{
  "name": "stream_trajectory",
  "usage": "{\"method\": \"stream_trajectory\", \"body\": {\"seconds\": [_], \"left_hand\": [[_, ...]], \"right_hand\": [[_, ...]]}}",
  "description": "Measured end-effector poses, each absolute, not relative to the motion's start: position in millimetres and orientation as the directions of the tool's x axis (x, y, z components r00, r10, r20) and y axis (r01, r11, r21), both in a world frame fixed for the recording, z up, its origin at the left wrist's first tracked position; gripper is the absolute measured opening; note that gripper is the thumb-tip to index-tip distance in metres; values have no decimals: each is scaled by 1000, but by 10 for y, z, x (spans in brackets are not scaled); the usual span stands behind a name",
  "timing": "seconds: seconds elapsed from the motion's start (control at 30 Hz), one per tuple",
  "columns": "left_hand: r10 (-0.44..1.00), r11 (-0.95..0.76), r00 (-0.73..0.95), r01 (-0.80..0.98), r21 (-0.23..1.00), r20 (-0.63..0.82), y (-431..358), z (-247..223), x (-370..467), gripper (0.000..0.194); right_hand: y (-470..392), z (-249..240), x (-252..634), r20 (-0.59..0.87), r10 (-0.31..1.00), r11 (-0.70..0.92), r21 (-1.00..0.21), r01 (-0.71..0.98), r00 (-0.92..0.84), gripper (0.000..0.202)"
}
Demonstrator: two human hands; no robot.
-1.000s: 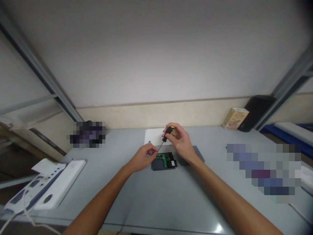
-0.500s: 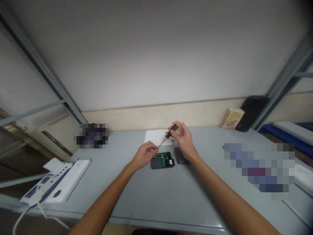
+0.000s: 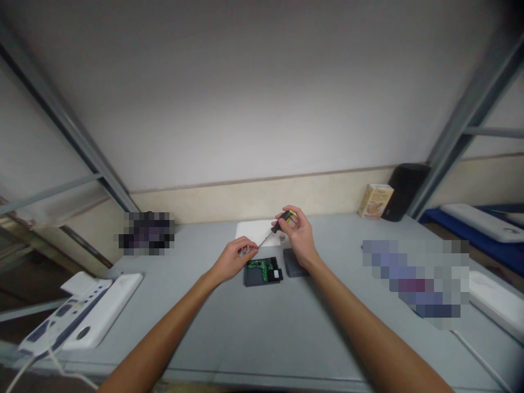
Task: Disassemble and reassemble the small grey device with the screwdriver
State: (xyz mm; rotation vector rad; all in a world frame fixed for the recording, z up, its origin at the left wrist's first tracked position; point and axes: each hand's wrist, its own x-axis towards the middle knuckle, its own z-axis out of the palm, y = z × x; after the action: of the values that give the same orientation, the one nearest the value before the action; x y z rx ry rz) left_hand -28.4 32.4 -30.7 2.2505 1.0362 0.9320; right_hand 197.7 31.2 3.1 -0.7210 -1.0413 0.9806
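Observation:
My right hand [image 3: 300, 232] is closed around the black and yellow handle of a screwdriver [image 3: 282, 221], its shaft slanting down to the left. At the tip, the thumb and fingers of my left hand [image 3: 235, 256] pinch together; whatever is between them is too small to make out. Just below lies an open dark device [image 3: 254, 277] with a green circuit board [image 3: 266, 267] exposed, and the screwdriver tip is apart from it. A dark grey cover [image 3: 292, 265] lies to its right, partly hidden by my right hand and wrist.
White paper [image 3: 249, 231] lies behind my hands. On the left are a power strip [image 3: 61, 322] with cables and a white slab-like device [image 3: 108, 311]. A small box [image 3: 375, 201] and a black speaker-like object [image 3: 407, 191] stand back right. Blurred items lie at both sides of the grey table [image 3: 229, 338].
The view has shifted slightly, so the tabletop things appear farther left. My hands keep nearly the same pose, the screwdriver still in my right hand and its tip at my left fingers.

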Motion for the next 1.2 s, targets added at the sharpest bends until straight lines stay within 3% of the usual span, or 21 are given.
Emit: {"method": "stream_trajectory", "body": {"seconds": [0.2, 0.37, 0.57, 0.7, 0.8, 0.87, 0.93, 1.03, 1.2], "left_hand": [[739, -668, 550, 523, 529, 390, 639, -207, -215, 19], [731, -679, 612, 612, 406, 301, 963, -200, -31, 19], [735, -674, 622, 626, 391, 269, 1013, -266, -19, 19], [720, -689, 604, 570, 447, 341, 886, -204, -91, 26], [729, -677, 586, 539, 502, 354, 667, -108, -189, 26], [732, -662, 602, 518, 542, 318, 462, -56, -291, 27], [715, -652, 658, 503, 567, 236, 247, -42, -409, 44], [705, -619, 695, 507, 599, 140, 2, -110, -566, 80], [771, -568, 602, 505, 650, 206, -105, -300, -672, 71]], "right_hand": [[371, 28, 2082, 366, 890, 436, -858, -272, 273, 44], [391, 31, 2208, 399, 855, 476, -858, -195, 331, 37], [212, 316, 2300, 527, 748, 628, -759, -172, 404, 27], [52, 479, 2335, 581, 776, 616, -782, -96, 246, 18], [-43, 501, 2332, 587, 806, 586, -778, 226, -70, 15], [-95, 463, 2298, 468, 817, 577, -656, 488, -337, 15], [-134, 385, 2240, 278, 822, 565, -505, 652, -497, 23], [-162, 235, 2135, 97, 819, 556, -372, 743, -565, 46], [-165, 96, 2033, 11, 803, 573, -290, 766, -596, 51]]}}
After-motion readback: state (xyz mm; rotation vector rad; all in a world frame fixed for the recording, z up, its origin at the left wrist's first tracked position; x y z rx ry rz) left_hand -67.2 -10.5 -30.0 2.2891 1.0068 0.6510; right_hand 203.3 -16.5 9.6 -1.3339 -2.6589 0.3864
